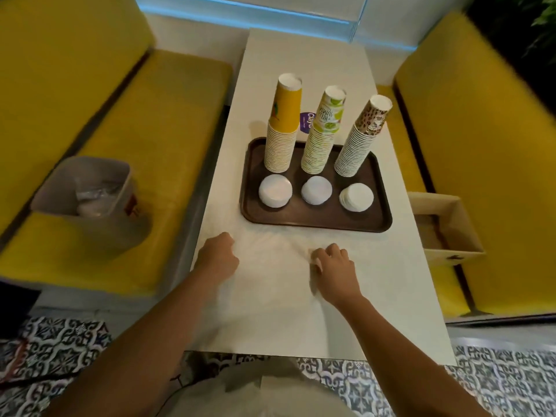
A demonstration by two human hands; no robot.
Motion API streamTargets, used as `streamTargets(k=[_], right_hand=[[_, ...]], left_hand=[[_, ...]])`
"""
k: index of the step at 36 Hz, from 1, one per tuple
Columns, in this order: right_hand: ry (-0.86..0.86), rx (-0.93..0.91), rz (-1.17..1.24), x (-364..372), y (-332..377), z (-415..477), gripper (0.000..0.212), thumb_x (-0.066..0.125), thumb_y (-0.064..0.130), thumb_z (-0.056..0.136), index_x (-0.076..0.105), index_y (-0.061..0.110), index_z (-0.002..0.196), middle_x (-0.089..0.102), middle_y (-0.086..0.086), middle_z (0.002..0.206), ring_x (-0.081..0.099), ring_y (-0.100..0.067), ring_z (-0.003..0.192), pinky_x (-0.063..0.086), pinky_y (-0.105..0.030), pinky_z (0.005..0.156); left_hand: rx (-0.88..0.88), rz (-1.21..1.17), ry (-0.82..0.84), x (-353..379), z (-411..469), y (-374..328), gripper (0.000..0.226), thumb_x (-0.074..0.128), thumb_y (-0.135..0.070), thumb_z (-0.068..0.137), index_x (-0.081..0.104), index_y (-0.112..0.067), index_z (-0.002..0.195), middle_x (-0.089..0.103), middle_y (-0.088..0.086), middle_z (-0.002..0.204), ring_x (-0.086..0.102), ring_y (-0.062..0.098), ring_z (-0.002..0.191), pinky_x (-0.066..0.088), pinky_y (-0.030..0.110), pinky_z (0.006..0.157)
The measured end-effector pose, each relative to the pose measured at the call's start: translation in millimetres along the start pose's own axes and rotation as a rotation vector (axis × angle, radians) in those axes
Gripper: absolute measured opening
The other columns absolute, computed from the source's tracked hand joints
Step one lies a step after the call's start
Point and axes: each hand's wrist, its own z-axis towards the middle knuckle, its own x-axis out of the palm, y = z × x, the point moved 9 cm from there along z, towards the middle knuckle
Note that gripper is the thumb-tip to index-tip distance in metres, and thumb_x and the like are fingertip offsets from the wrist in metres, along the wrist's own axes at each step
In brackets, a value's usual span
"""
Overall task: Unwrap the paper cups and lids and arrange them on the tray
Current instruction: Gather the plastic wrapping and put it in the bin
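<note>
L hand [219, 254]: fingers curled tight into a loose fist, knuckles up, resting on the tabletop [301, 314] near its L edge. Can't tell if anything is inside the curl.

R hand [334, 267]: fingers bent down, narrow, tips on the tabletop. Thumb and forefinger pinch a small pale bit of clear wrap [301, 251], a faint crinkled film lying flat between the 2 hands (blurred, barely shows against the white top). Its L end reaches about to the L hand; contact there not clear.

Just beyond the hands sits the brown tray [319, 221], close to the wrap, not touching either hand. On it, back row, 3 tall stacks of upturned cups, unwrapped:
- yellow cup stack [282, 139], L
- green-print cup stack [320, 139], mid
- brown-patterned cup stack [361, 142], R, leaning outward

Front row, 1 white lid stack before each:
- left lids [275, 191]
- middle lids [316, 190]
- right lids [356, 197]

All are apart from one another.

A purple round sticker [307, 122] shows on the tabletop behind the tray, between the yellow and green stacks.

Around:
- yellow bench [156, 115] on the L carries a grey bin [96, 206] w/ crumpled clear plastic inside
- the R bench [469, 145] holds an open cardboard box [451, 227], hard against the table edge
- patterned floor tiles [60, 350] below

Nothing stands between the hands and the tray.
</note>
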Motion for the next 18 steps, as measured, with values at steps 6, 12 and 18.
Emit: streamTargets(k=[6, 12, 18], right_hand=[[0.206, -0.039, -0.022, 4, 6, -3, 0.008, 0.054, 0.026, 0.099, 0.057, 0.021, 0.094, 0.061, 0.001, 0.096, 0.060, -0.026, 0.088, 0.043, -0.039, 0.087], [0.391, -0.102, 0.011, 9, 17, -8, 0.014, 0.060, 0.030, 0.097, 0.055, 0.021, 0.088, 0.060, 0.000, 0.092, 0.062, -0.026, 0.086, 0.048, -0.033, 0.070], [0.203, -0.151, 0.181, -20, 31, 8, 0.017, 0.068, 0.035, 0.094, 0.064, 0.022, 0.103, 0.056, 0.004, 0.102, 0.059, -0.021, 0.098, 0.051, -0.031, 0.081]], left_hand=[[-0.028, -0.021, 0.146, -22, -11, -6, 0.021, 0.073, -0.020, 0.086, 0.054, -0.013, 0.081, 0.045, 0.009, 0.082, 0.052, 0.022, 0.072, 0.042, 0.034, 0.064], [0.015, 0.013, 0.209, -70, -36, -28, 0.025, 0.073, -0.020, 0.085, 0.056, -0.013, 0.068, 0.053, 0.004, 0.068, 0.055, 0.017, 0.062, 0.040, 0.025, 0.054], [0.127, 0.109, 0.250, -111, -62, -48, 0.027, 0.073, -0.025, 0.089, 0.070, -0.017, 0.114, 0.068, 0.001, 0.099, 0.064, 0.014, 0.081, 0.046, 0.024, 0.059]])
